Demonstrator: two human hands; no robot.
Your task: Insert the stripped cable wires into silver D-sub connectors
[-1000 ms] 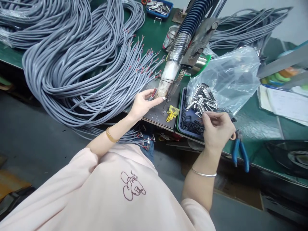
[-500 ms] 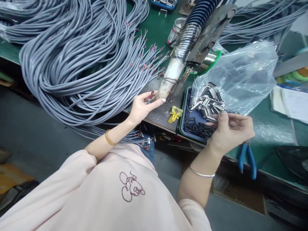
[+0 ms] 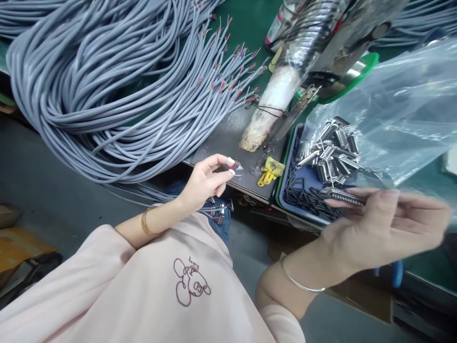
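Left hand (image 3: 205,183): pinching the stripped red-tipped cable end (image 3: 235,166) between thumb and fingertips, just off the bench edge (image 3: 228,183).
Right hand (image 3: 382,226): blurring; thumb and fingers closing on a metal connector (image 3: 343,195) over the blue tray (image 3: 298,183).
Surroundings: grey cable coils (image 3: 107,90) lying at left; plastic bag (image 3: 400,109) of connectors resting over the tray; yellow clip (image 3: 270,170) sitting beside it.

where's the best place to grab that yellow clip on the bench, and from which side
Probably by the wide yellow body of the clip, pinched across its sides from above. It lies flat on the grey mat with open space toward the bench edge, while the blue tray crowds its right and the wrapped nozzle hangs close behind.
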